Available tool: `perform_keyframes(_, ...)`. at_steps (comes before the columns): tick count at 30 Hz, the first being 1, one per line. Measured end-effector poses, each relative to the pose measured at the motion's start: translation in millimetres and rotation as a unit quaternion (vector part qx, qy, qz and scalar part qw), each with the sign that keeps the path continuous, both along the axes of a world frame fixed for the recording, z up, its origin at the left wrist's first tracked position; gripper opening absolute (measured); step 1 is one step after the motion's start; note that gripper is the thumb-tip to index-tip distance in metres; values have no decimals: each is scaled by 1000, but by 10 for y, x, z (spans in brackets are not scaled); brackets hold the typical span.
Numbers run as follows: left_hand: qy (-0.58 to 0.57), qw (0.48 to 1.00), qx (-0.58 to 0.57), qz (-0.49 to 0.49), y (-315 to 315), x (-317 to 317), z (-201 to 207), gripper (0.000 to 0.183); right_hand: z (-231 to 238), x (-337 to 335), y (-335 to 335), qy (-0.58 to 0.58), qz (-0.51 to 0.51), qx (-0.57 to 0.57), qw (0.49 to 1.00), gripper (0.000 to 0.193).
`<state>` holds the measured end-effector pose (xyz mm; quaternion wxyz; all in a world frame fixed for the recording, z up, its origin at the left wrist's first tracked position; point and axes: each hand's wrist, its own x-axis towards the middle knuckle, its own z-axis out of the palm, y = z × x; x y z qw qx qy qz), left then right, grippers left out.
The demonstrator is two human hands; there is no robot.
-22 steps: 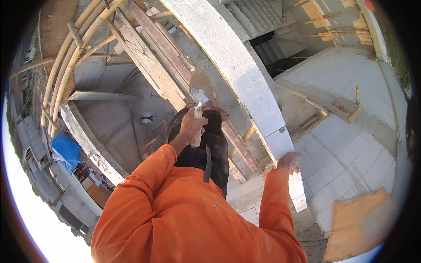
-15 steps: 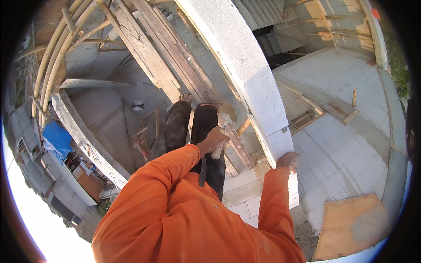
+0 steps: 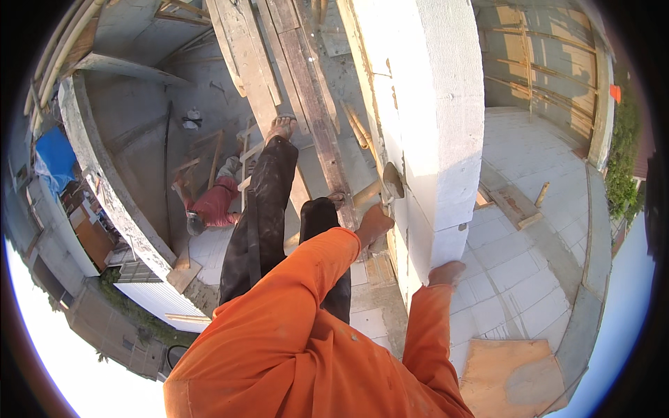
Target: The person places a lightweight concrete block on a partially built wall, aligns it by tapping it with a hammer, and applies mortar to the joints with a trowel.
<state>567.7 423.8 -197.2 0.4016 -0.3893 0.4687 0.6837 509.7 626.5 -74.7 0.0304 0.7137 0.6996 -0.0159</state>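
Observation:
My left hand is closed around the handle of a trowel. The grey blade points away from me, close against the left face of a white block wall; whether it touches cannot be made out. My right hand grips the near end of that wall, fingers over its right side and partly hidden. Below the left hand are my dark-trousered legs, with one bare foot on wooden planks.
A person in a red shirt is at the lower level on the left, beside a wooden ladder-like frame. A rough concrete beam bounds that drop. Right of the wall lie a pale block surface and a plywood sheet.
My left hand has carried the trowel rightward from above the planks to the wall's left face. My right hand stays on the wall. The view has shifted, and the person below now shows clearly.

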Motion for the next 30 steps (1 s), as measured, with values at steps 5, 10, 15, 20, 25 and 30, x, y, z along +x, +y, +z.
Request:
perform_keyframes(5, 23, 993, -74, 87, 51, -35, 381, 53, 152, 16, -139, 14, 38, -73, 997, 61)
perform_keyframes(10, 46, 992, -108, 35, -272, -244, 594, 60, 284, 141, -65, -128, 138, -126, 974, 61)
perform_keyframes(15, 187, 964, -164, 90, -880, -469, 486, 61, 254, 291, 17, -82, 157, -90, 980, 59)
perform_keyframes(20, 135, 970, -185, 83, -1000, -287, 281, 70, 300, 70, -409, 26, 240, 6, 970, 65)
perform_keyframes(25, 61, 988, -108, 97, -949, -160, 218, 76, 343, -1018, -1114, 190, 504, -97, 837, 68)
perform_keyframes(30, 160, 959, -205, 115, -1070, -507, -45, 67, 45, -1622, -1787, 72, 570, -58, 817, 64)
